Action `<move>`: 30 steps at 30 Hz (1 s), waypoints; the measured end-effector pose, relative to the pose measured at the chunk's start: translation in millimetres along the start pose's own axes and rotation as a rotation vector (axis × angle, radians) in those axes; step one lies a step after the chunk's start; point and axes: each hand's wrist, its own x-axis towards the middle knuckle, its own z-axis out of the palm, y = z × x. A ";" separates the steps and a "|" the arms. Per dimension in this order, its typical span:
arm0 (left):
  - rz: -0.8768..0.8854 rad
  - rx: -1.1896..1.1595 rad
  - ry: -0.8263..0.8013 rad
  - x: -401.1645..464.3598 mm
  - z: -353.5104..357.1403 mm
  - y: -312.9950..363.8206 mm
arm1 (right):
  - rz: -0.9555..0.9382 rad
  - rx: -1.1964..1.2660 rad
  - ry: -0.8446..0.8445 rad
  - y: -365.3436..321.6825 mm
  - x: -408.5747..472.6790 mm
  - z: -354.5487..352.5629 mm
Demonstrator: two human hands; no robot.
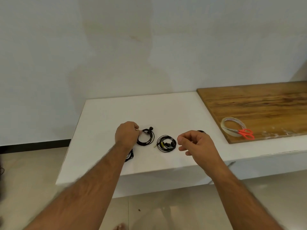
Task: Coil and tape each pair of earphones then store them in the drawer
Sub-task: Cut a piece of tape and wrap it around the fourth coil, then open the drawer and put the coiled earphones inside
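Observation:
Two coiled pairs of black earphones lie on the white table (pixel 106 123). My left hand (pixel 127 134) pinches the left coil (pixel 146 136) at its upper left edge. The second coil (pixel 166 143), with its earbuds and gold plug showing, lies free between my hands. My right hand (pixel 196 145) hovers just right of it with loosely curled fingers and holds nothing I can see. Another black cable (pixel 130 156) shows partly from under my left forearm. A dark object (pixel 201 131) peeks out behind my right hand.
A roll of clear tape (pixel 232 126) and orange-handled scissors (pixel 245 133) lie on a wooden board (pixel 259 103) at the right. A white wall stands behind the table. Tiled floor lies below, and toes show at the bottom edge.

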 end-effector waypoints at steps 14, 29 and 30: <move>0.062 -0.039 0.051 -21.3 -17.1 13.0 | 0.067 -0.087 -0.063 7.9 -16.2 10.9; 0.128 0.226 -0.041 -3.9 -12.2 -7.6 | 0.100 -0.083 -0.114 25.7 -5.9 22.4; 0.125 0.194 -0.030 -5.2 -12.2 -7.6 | 0.101 -0.081 -0.120 26.1 -6.3 24.1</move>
